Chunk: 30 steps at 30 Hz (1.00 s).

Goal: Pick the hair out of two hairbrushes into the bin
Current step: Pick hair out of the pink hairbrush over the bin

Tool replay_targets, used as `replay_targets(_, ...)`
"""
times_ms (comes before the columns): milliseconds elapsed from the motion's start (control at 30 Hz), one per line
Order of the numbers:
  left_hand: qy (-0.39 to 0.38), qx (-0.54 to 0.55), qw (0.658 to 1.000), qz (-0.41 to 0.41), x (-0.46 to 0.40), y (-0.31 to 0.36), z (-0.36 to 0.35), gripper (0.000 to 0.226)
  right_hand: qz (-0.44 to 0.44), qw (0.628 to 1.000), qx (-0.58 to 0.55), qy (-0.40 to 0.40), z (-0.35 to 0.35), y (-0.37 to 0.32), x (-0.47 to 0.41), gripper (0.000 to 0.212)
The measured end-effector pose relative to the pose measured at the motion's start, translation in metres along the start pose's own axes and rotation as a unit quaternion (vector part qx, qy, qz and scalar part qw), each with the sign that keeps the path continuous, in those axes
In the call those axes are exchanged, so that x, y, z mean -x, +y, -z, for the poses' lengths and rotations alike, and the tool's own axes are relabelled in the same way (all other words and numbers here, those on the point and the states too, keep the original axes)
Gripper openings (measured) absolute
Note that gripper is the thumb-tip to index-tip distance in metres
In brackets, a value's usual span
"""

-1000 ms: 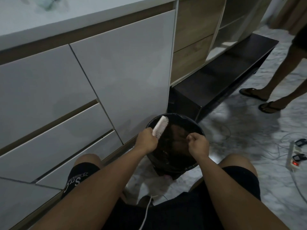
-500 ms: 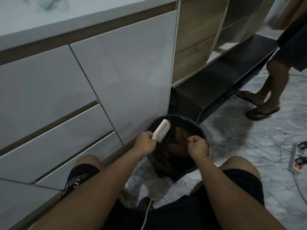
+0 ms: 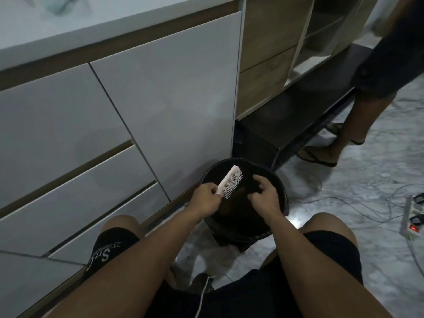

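Note:
A round black bin [image 3: 281, 191] lined with a dark bag stands on the floor between my knees, against the cabinet. My left hand [image 3: 205, 197] grips the handle of a pale pink hairbrush [image 3: 230, 181], held tilted over the bin with its bristles facing right. My right hand [image 3: 263, 193] hovers over the bin's opening just right of the brush, fingers spread and curled, with nothing visible in them. Only one hairbrush is in view. The bin's inside is too dark to make out.
White cabinet drawers [image 3: 80, 175] rise close on the left. A dark low shelf [image 3: 305, 115] runs behind the bin. Another person's legs in sandals [image 3: 344, 134] stand at the right. A power strip [image 3: 413, 216] and loose cables [image 3: 344, 200] lie on the marble floor.
My right hand has opened from a pinched fist over the bin and moved toward the brush. The brush stays in my left hand. The other person has stepped closer.

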<state>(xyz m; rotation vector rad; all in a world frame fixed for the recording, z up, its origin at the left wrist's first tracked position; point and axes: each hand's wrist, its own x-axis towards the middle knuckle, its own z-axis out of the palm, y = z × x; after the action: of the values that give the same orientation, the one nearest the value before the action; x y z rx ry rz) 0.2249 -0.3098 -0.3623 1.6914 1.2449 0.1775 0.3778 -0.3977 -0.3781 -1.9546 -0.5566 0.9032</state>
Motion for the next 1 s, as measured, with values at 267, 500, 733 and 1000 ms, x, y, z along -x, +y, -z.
replay_targets(267,-0.031,0.012,0.999,-0.016,0.001,0.007,-0.007,0.013,-0.058,0.97,-0.176,-0.158,-0.001,-0.009,0.0,0.044)
replay_targets(500,-0.027,0.01,0.999,-0.021,-0.002,0.007,-0.004,0.012,-0.044,0.989,-0.054,-0.133,-0.003,-0.005,0.002,0.017)
replay_targets(733,0.038,-0.001,0.999,-0.004,-0.006,0.003,0.0,0.013,0.011,0.997,0.035,-0.062,-0.004,0.009,-0.004,0.022)
replay_targets(1000,0.031,0.019,0.999,0.021,-0.008,-0.002,0.003,0.008,-0.007,0.997,0.067,-0.034,-0.011,0.013,-0.006,0.021)
